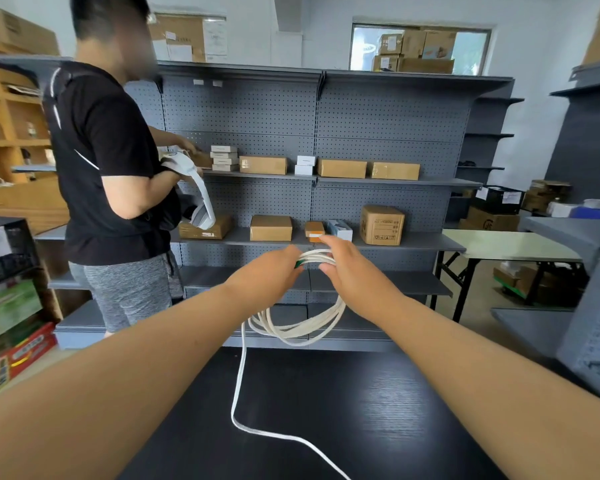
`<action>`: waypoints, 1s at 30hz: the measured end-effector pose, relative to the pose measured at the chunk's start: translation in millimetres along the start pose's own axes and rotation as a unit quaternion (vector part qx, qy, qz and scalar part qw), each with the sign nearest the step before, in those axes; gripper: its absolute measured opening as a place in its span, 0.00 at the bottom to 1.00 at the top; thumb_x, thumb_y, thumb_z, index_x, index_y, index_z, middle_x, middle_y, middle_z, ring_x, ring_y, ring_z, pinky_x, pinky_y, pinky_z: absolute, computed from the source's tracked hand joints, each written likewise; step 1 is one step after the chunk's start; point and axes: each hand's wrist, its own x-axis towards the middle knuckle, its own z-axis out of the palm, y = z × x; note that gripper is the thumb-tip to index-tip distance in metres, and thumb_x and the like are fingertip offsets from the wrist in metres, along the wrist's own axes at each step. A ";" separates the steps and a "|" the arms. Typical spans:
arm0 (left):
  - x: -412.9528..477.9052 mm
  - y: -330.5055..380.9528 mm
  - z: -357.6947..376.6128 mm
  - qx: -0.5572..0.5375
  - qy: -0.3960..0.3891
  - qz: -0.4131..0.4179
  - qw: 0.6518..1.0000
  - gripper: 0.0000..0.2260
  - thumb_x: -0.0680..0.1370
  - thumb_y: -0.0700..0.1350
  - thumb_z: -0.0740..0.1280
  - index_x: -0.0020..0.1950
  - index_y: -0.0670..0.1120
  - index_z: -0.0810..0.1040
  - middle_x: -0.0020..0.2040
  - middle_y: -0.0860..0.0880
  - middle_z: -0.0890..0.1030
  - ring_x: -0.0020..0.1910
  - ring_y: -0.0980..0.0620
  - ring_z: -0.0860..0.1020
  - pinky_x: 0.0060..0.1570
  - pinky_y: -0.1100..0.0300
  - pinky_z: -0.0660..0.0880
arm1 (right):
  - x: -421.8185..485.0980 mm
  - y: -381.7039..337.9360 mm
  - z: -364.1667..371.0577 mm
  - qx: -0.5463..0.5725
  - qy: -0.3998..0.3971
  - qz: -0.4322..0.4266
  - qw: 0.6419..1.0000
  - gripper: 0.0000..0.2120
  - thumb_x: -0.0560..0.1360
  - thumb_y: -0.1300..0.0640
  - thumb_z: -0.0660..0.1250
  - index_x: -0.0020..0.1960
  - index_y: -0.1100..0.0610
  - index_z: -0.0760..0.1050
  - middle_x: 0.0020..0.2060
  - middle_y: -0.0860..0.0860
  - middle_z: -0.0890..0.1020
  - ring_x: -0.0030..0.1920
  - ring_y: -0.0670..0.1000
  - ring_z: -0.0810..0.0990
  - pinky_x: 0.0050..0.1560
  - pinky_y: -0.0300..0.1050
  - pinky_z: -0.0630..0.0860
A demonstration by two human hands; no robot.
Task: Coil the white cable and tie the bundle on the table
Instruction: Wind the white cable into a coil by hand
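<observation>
A stockroom is shown. Grey metal shelving [388, 112] with pegboard backing is lined with sealed cardboard boxes [381, 225]; more cartons [413, 50] are stacked on top, wooden racks [0, 133] are seen at left, and a shelf is reached into by a standing person [101, 150].

The white cable [238, 382] runs off the bottom edge, its end unseen.

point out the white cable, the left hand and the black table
white cable [293, 336], head view, bottom of the hanging loops
left hand [265, 273], head view, back of the hand
black table [378, 410], head view, bare top right of the loose tail
</observation>
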 end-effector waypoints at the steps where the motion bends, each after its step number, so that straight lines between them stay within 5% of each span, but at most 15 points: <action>1: 1.1 -0.3 0.0 0.017 -0.005 0.006 1.000 0.09 0.82 0.46 0.54 0.54 0.41 0.69 0.47 0.40 0.78 0.40 0.43 0.74 0.39 0.52 0.68 | 0.8 -0.7 0.4 -0.031 -0.019 -0.001 0.999 0.21 0.81 0.55 0.55 0.73 0.56 0.57 0.68 0.57 0.66 0.64 0.57 0.70 0.60 0.49 0.67; 4: 3.0 -1.2 0.7 0.027 -0.004 0.011 1.000 0.09 0.81 0.46 0.55 0.54 0.42 0.70 0.48 0.41 0.78 0.45 0.42 0.76 0.42 0.52 0.69 | 4.2 -1.7 4.0 -0.101 -0.033 -0.005 0.994 0.12 0.81 0.54 0.54 0.61 0.59 0.66 0.52 0.56 0.74 0.51 0.57 0.74 0.45 0.49 0.70; 6: 1.9 -1.5 1.6 0.013 0.008 0.014 1.000 0.09 0.81 0.46 0.56 0.54 0.42 0.71 0.47 0.42 0.78 0.44 0.43 0.75 0.42 0.52 0.69 | 5.2 -2.8 5.5 -0.129 -0.018 -0.006 0.991 0.07 0.81 0.54 0.52 0.49 0.57 0.64 0.37 0.49 0.68 0.40 0.54 0.70 0.32 0.45 0.61; 8: -0.9 -2.8 3.9 -0.019 0.023 0.012 0.999 0.09 0.81 0.47 0.57 0.54 0.42 0.71 0.46 0.42 0.78 0.41 0.45 0.74 0.41 0.53 0.68 | 5.0 -3.0 6.3 -0.142 0.002 -0.012 0.990 0.07 0.82 0.54 0.51 0.46 0.56 0.61 0.33 0.47 0.62 0.36 0.53 0.67 0.29 0.45 0.55; 21: -9.8 -14.8 14.6 -0.105 0.053 -0.044 0.992 0.10 0.80 0.51 0.58 0.50 0.44 0.69 0.40 0.44 0.77 0.37 0.45 0.74 0.37 0.52 0.70 | -5.5 8.7 11.2 0.028 0.125 0.111 0.986 0.11 0.82 0.55 0.50 0.57 0.60 0.67 0.42 0.54 0.72 0.42 0.55 0.70 0.40 0.45 0.64; 26: -5.3 -14.3 13.1 -0.012 0.065 -0.031 0.997 0.11 0.81 0.50 0.55 0.48 0.43 0.66 0.37 0.45 0.74 0.37 0.43 0.73 0.34 0.52 0.66 | -7.6 15.0 14.9 0.050 0.080 0.124 0.988 0.11 0.82 0.54 0.51 0.58 0.59 0.66 0.41 0.53 0.73 0.40 0.54 0.71 0.34 0.46 0.64; 30: -1.8 -15.7 10.7 0.018 0.045 -0.020 0.999 0.12 0.81 0.51 0.54 0.49 0.43 0.67 0.37 0.45 0.74 0.36 0.43 0.73 0.34 0.53 0.66 | -7.3 16.8 8.8 0.052 0.026 0.090 0.994 0.18 0.80 0.52 0.58 0.67 0.56 0.63 0.56 0.54 0.75 0.52 0.54 0.74 0.49 0.44 0.68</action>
